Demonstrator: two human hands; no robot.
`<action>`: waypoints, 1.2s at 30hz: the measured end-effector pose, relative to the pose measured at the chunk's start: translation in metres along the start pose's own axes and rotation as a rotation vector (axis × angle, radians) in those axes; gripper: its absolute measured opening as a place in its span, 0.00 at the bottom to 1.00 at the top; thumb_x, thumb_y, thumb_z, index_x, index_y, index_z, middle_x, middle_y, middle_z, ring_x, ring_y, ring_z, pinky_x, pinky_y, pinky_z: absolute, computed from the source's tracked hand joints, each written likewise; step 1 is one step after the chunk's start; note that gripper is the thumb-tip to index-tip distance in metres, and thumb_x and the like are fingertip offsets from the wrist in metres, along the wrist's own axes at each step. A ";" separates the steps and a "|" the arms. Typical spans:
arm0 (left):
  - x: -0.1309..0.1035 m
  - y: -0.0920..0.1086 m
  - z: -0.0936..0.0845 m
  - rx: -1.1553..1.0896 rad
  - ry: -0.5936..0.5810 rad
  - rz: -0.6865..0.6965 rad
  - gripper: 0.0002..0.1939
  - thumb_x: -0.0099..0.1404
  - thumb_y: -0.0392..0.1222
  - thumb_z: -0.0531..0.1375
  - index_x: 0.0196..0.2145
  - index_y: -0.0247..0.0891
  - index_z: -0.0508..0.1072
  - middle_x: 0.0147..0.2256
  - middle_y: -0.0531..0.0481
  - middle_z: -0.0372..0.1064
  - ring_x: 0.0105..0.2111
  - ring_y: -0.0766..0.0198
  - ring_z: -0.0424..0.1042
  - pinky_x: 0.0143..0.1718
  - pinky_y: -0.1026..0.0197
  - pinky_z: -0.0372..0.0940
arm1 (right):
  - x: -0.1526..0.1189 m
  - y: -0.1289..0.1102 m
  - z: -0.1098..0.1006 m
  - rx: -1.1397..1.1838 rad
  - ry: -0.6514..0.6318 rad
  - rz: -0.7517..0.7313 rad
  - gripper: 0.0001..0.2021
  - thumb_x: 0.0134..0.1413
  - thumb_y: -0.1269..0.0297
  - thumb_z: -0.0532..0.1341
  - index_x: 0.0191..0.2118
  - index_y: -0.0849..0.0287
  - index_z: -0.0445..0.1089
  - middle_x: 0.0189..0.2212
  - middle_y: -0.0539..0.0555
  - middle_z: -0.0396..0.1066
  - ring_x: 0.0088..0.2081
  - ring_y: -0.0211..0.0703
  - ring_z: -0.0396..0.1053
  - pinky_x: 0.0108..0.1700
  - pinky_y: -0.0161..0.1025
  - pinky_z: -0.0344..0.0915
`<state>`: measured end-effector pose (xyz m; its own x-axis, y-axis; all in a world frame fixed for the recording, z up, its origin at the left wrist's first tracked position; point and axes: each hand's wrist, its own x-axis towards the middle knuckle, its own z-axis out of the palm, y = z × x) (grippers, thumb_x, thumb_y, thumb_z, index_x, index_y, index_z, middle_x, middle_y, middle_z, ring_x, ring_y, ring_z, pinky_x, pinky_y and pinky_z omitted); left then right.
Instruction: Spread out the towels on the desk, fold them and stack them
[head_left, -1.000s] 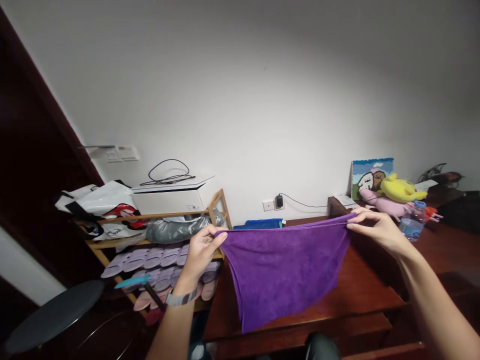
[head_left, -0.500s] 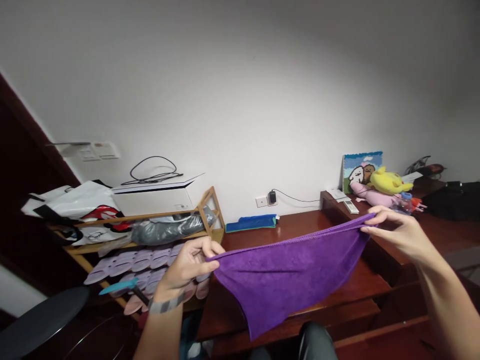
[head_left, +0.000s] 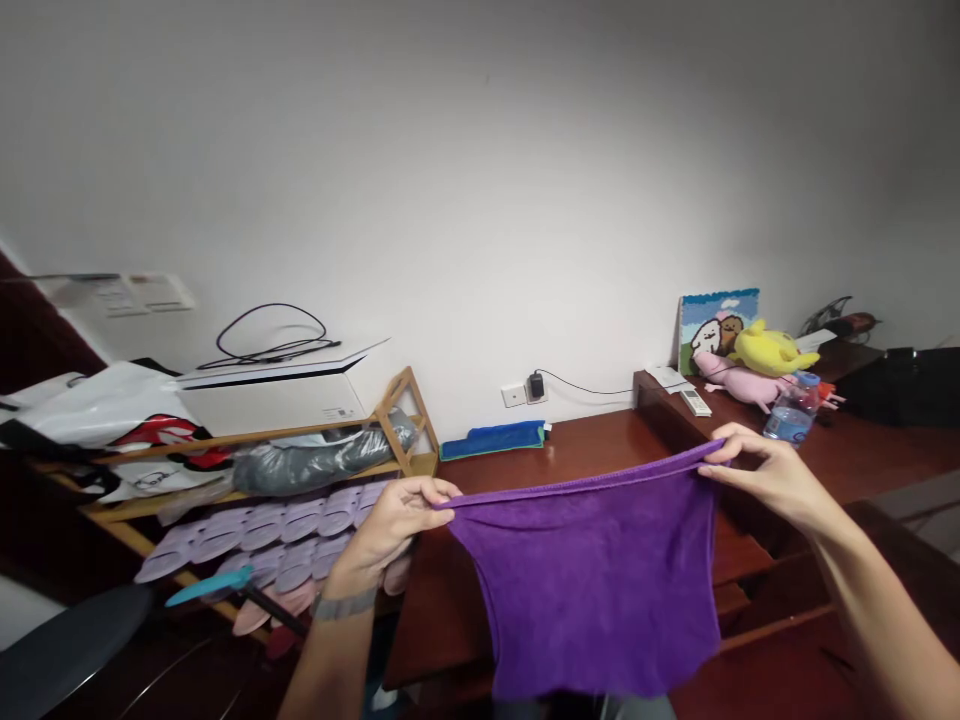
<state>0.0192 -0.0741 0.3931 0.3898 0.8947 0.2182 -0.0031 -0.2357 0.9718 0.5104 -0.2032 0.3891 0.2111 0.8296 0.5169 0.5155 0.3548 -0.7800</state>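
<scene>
A plain wall (head_left: pixel 450 200) fills the upper frame; a reddish-brown wooden table (head_left: pixel 592 435) stands below it. The purple cloth (head_left: pixel 600 590) is suspended at lower center, in front of the table. Left hand (head_left: pixel 401 520): thumb and fingers closed on the cloth's upper left corner. Right hand (head_left: pixel 757 470): thumb and fingers closed on the upper right corner. The top edge spans hand to hand, rising slightly rightward; the body hangs below both grips, neither hand nearer.

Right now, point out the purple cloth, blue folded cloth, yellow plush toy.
Purple cloth (head_left: pixel 600 585): head view, middle of its hanging face.
Blue folded cloth (head_left: pixel 504 438): head view, middle of its top.
Yellow plush toy (head_left: pixel 769 350): head view, its body.
</scene>
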 end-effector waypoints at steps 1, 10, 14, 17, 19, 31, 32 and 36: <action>-0.002 0.000 -0.001 -0.009 0.001 -0.009 0.19 0.42 0.44 0.79 0.22 0.37 0.73 0.33 0.46 0.80 0.33 0.59 0.79 0.36 0.59 0.73 | -0.001 -0.001 0.000 -0.002 -0.013 0.006 0.25 0.39 0.37 0.76 0.25 0.56 0.77 0.39 0.56 0.74 0.40 0.46 0.73 0.43 0.41 0.72; -0.030 0.029 0.003 -0.113 0.065 0.058 0.18 0.41 0.39 0.78 0.22 0.37 0.72 0.31 0.49 0.78 0.32 0.61 0.77 0.33 0.63 0.71 | -0.023 -0.024 -0.022 -0.001 -0.030 0.005 0.21 0.37 0.41 0.78 0.25 0.54 0.81 0.37 0.55 0.73 0.37 0.44 0.72 0.40 0.40 0.71; -0.053 0.039 0.013 -0.238 0.130 0.048 0.18 0.46 0.40 0.76 0.24 0.38 0.70 0.32 0.49 0.76 0.27 0.63 0.74 0.26 0.63 0.69 | -0.041 -0.023 -0.035 0.032 -0.009 0.020 0.17 0.39 0.44 0.79 0.28 0.52 0.83 0.39 0.55 0.74 0.39 0.44 0.72 0.39 0.39 0.71; -0.064 0.046 0.022 -0.325 0.150 -0.012 0.17 0.50 0.40 0.74 0.26 0.40 0.68 0.31 0.52 0.75 0.23 0.65 0.71 0.21 0.65 0.64 | -0.049 -0.018 -0.033 0.066 0.015 0.053 0.16 0.40 0.46 0.79 0.29 0.51 0.83 0.40 0.55 0.75 0.40 0.46 0.72 0.38 0.39 0.71; -0.060 0.042 0.026 -0.361 0.179 -0.061 0.17 0.50 0.39 0.73 0.25 0.40 0.66 0.31 0.53 0.75 0.24 0.64 0.72 0.24 0.63 0.67 | -0.048 -0.010 -0.025 0.091 0.055 0.089 0.17 0.40 0.46 0.79 0.29 0.52 0.83 0.41 0.56 0.75 0.40 0.47 0.73 0.38 0.39 0.71; 0.129 -0.153 0.007 0.203 0.529 -0.068 0.12 0.54 0.44 0.68 0.37 0.41 0.75 0.34 0.47 0.76 0.41 0.53 0.78 0.48 0.49 0.73 | 0.093 0.173 0.151 0.034 0.073 0.241 0.23 0.48 0.42 0.68 0.37 0.59 0.82 0.41 0.62 0.81 0.46 0.54 0.77 0.55 0.52 0.71; 0.136 -0.169 0.012 0.240 0.557 -0.066 0.12 0.56 0.43 0.66 0.40 0.41 0.76 0.37 0.45 0.77 0.45 0.52 0.78 0.53 0.45 0.71 | 0.099 0.185 0.172 0.009 0.097 0.258 0.22 0.51 0.44 0.66 0.39 0.59 0.82 0.44 0.63 0.80 0.47 0.54 0.77 0.57 0.53 0.70; 0.104 -0.238 0.044 0.384 0.552 -0.047 0.11 0.62 0.43 0.63 0.43 0.40 0.79 0.50 0.38 0.78 0.59 0.46 0.72 0.67 0.39 0.59 | 0.050 0.223 0.241 -0.084 0.124 0.296 0.20 0.58 0.50 0.60 0.43 0.60 0.81 0.55 0.68 0.75 0.59 0.59 0.71 0.66 0.60 0.61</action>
<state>0.1011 0.0579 0.1804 -0.1471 0.9459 0.2892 0.3699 -0.2186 0.9030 0.4360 0.0215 0.1563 0.4585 0.8308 0.3155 0.4825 0.0654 -0.8734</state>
